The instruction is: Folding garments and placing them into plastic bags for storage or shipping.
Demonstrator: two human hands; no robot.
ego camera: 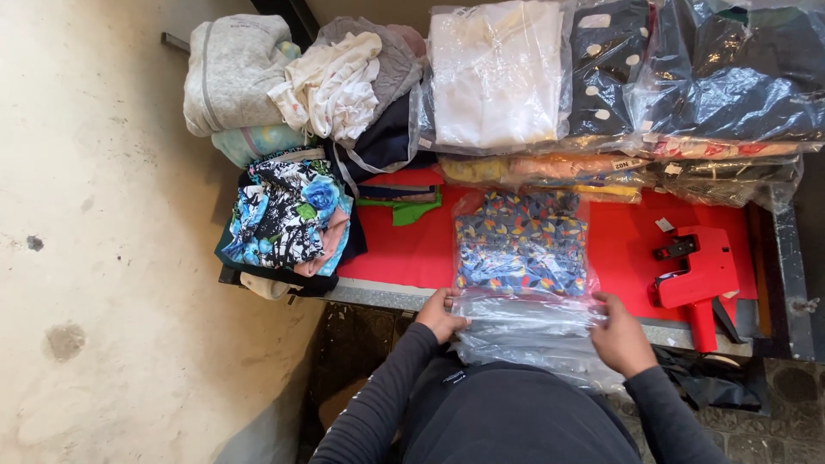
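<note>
Down below the head camera, a table with a red top (619, 249) stood against a pale, stained floor (103, 301) that filled the nine o'clock side. Darker stone tiles (361, 344) showed under the table's near edge.

At the middle of the table lay a clear plastic bag (526, 326) with a folded cloth of many small colours (522, 242) inside it. The open end of the bag hung over the near edge, at six o'clock. The left hand (440, 315) pinched the bag's left side, fingers curled closed on the plastic. The right hand (620, 335) gripped the bag's right side the same way. Both arms wore dark grey ribbed sleeves.

At three o'clock from the bag, a red price gun (698, 279) lay on the red top, near the right hand but not touching it. At nine o'clock sat a flowery blue, black and white cloth (288, 215) on a small pile at the table's left end. At twelve o'clock were bagged clothes in stacks: a white one (498, 73) and dark ones with pale spots (606, 69). At eleven o'clock a grey bundle (232, 69) and a crumpled cream cloth (331, 86) were heaped.
</note>
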